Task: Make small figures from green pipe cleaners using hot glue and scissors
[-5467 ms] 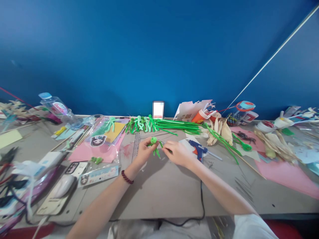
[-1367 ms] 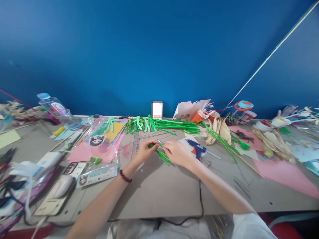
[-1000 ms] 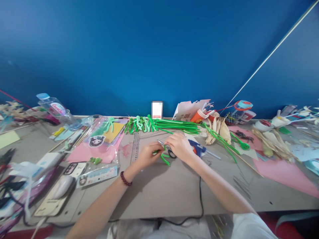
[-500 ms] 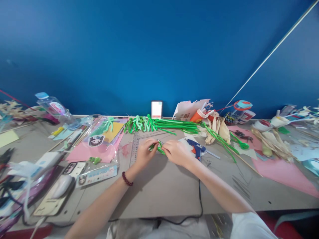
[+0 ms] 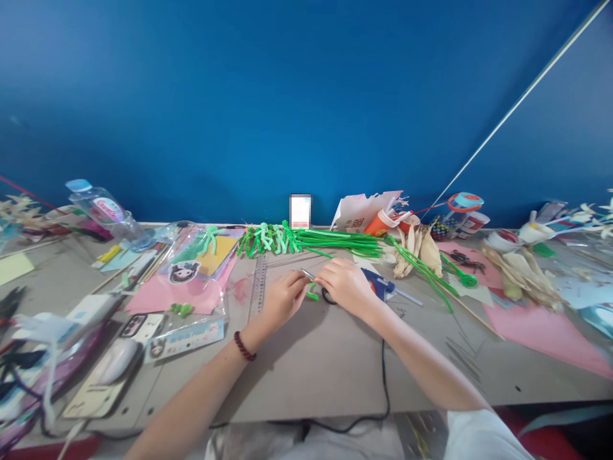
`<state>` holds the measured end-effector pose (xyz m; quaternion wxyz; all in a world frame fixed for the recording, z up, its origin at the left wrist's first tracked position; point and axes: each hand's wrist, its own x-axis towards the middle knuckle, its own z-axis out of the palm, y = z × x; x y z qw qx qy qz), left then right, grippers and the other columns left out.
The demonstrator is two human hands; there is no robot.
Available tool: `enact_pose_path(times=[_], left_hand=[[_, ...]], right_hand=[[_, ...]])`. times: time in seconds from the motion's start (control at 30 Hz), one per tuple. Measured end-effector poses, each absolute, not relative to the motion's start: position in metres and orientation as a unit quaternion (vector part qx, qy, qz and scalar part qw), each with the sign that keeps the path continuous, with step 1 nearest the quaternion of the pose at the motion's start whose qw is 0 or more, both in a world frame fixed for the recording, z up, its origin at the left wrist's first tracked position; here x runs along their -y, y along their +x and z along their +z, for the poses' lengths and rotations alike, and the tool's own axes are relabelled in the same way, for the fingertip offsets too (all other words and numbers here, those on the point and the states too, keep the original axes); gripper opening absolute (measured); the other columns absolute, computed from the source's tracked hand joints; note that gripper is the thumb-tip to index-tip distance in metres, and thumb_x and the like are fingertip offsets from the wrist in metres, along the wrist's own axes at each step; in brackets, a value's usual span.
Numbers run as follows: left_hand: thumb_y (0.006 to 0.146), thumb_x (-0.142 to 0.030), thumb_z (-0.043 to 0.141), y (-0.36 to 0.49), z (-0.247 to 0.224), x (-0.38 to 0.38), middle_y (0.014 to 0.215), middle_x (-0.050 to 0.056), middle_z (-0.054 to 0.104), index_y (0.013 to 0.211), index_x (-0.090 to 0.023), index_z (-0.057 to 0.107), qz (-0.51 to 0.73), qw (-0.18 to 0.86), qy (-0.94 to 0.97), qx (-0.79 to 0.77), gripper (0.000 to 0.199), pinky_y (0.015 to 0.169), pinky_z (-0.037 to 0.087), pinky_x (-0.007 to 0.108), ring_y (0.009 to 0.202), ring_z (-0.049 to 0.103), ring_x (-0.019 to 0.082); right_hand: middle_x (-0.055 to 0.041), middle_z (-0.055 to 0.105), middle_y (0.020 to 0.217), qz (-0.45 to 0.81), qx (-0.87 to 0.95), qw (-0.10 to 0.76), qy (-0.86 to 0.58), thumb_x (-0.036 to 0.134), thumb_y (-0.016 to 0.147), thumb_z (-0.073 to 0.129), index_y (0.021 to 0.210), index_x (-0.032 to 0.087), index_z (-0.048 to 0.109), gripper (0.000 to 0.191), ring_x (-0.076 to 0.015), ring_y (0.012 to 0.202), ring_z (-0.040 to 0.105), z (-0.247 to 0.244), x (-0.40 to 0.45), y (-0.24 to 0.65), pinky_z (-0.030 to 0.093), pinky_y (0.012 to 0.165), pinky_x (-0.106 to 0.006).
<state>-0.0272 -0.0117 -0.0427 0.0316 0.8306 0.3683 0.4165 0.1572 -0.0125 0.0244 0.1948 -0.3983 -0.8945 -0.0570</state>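
My left hand (image 5: 282,297) is closed in a pinch near the middle of the table, and what it holds is mostly hidden by the fingers. My right hand (image 5: 345,284) is closed on scissors; their silver blades (image 5: 308,273) point left toward my left fingertips, and a dark handle loop (image 5: 328,296) shows below the palm. Short green stem pieces (image 5: 311,292) are between the hands. Behind them lies a bundle of long green stems (image 5: 340,241), with curled green pieces (image 5: 271,237) at its left end.
A clear ruler (image 5: 258,284) lies left of my hands. The blue glue gun (image 5: 378,282) is beside my right hand, its cord (image 5: 384,370) running to the front edge. Pink sheets (image 5: 163,287), a mouse (image 5: 118,360) and a bottle (image 5: 103,206) are at left; dried husks (image 5: 416,250) at right.
Scissor blades and a handle loop now show at my right hand, which has turned and shifted slightly up. The green pieces between my hands show lower down.
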Motion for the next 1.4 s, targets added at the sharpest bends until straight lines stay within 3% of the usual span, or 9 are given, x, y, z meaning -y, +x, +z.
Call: enact_pose_path(times=[0.13, 0.27, 0.53, 0.63, 0.83, 0.97, 1.2, 1.4], left_hand=[[0.084, -0.012, 0.048, -0.026, -0.041, 0.010, 0.086, 0.008, 0.065, 0.093, -0.018, 0.062, 0.452, -0.001, 0.835, -0.314, 0.018, 0.067, 0.047, 0.027, 0.079, 0.061, 0.017], [0.083, -0.011, 0.051, -0.024, -0.037, 0.011, 0.086, 0.007, 0.064, 0.091, -0.018, 0.061, 0.499, 0.062, 0.808, -0.306, 0.014, 0.071, 0.048, 0.028, 0.082, 0.060, 0.016], [0.082, -0.015, 0.055, -0.026, -0.036, 0.010, 0.082, 0.005, 0.062, 0.086, -0.018, 0.062, 0.570, 0.142, 0.714, -0.380, 0.009, 0.068, 0.047, 0.026, 0.078, 0.059, 0.014], [0.082, -0.013, 0.054, -0.027, -0.040, 0.007, 0.084, 0.005, 0.063, 0.088, -0.018, 0.063, 0.565, 0.094, 0.731, -0.371, 0.012, 0.070, 0.048, 0.026, 0.079, 0.059, 0.014], [0.081, -0.010, 0.054, -0.033, -0.043, 0.008, 0.085, 0.006, 0.068, 0.095, -0.019, 0.063, 0.473, -0.114, 0.802, -0.346, 0.019, 0.069, 0.047, 0.028, 0.079, 0.061, 0.017], [0.080, -0.009, 0.054, -0.034, -0.042, 0.010, 0.088, 0.007, 0.069, 0.101, -0.018, 0.061, 0.416, -0.161, 0.844, -0.298, 0.023, 0.069, 0.045, 0.030, 0.083, 0.062, 0.018], [0.079, -0.008, 0.055, -0.025, -0.041, 0.015, 0.082, 0.005, 0.067, 0.096, -0.018, 0.060, 0.476, -0.112, 0.830, -0.269, 0.020, 0.067, 0.044, 0.028, 0.078, 0.061, 0.016], [0.080, -0.011, 0.056, -0.025, -0.043, 0.014, 0.085, 0.006, 0.065, 0.089, -0.019, 0.060, 0.555, 0.007, 0.756, -0.347, 0.013, 0.072, 0.047, 0.030, 0.082, 0.060, 0.016]], right_hand=[[-0.0044, 0.066, 0.074, -0.033, 0.870, 0.247, -0.426, 0.026, 0.090, 0.051, 0.076, 0.019, 0.067, 0.023, -0.0188, 0.077, 0.051, 0.019, 0.002, 0.163, 0.034, 0.071, -0.029], [-0.0020, 0.068, 0.078, 0.055, 0.849, 0.283, -0.443, 0.023, 0.087, 0.056, 0.077, 0.020, 0.068, 0.016, -0.0167, 0.077, 0.055, 0.007, -0.008, 0.164, 0.037, 0.069, -0.026], [-0.0036, 0.065, 0.073, 0.078, 0.867, 0.238, -0.432, 0.017, 0.088, 0.049, 0.075, 0.018, 0.066, 0.021, -0.0154, 0.072, 0.056, 0.008, 0.012, 0.147, 0.035, 0.063, -0.025], [-0.0043, 0.062, 0.070, 0.037, 0.880, 0.223, -0.417, 0.020, 0.090, 0.046, 0.075, 0.017, 0.063, 0.023, -0.0157, 0.069, 0.054, 0.012, 0.018, 0.145, 0.034, 0.063, -0.026], [-0.0053, 0.061, 0.071, -0.022, 0.884, 0.231, -0.406, 0.025, 0.093, 0.043, 0.074, 0.017, 0.062, 0.027, -0.0175, 0.072, 0.053, 0.023, 0.020, 0.149, 0.035, 0.068, -0.028], [-0.0053, 0.064, 0.073, -0.024, 0.875, 0.252, -0.413, 0.026, 0.093, 0.043, 0.074, 0.018, 0.063, 0.029, -0.0180, 0.073, 0.053, 0.028, 0.015, 0.154, 0.035, 0.070, -0.029], [-0.0024, 0.067, 0.076, 0.038, 0.843, 0.297, -0.447, 0.021, 0.089, 0.051, 0.077, 0.020, 0.066, 0.019, -0.0175, 0.078, 0.054, 0.015, 0.001, 0.161, 0.035, 0.071, -0.027], [-0.0026, 0.064, 0.069, 0.095, 0.832, 0.237, -0.493, 0.020, 0.089, 0.048, 0.066, 0.018, 0.061, 0.026, -0.0152, 0.068, 0.055, 0.005, 0.004, 0.149, 0.030, 0.060, -0.025]])
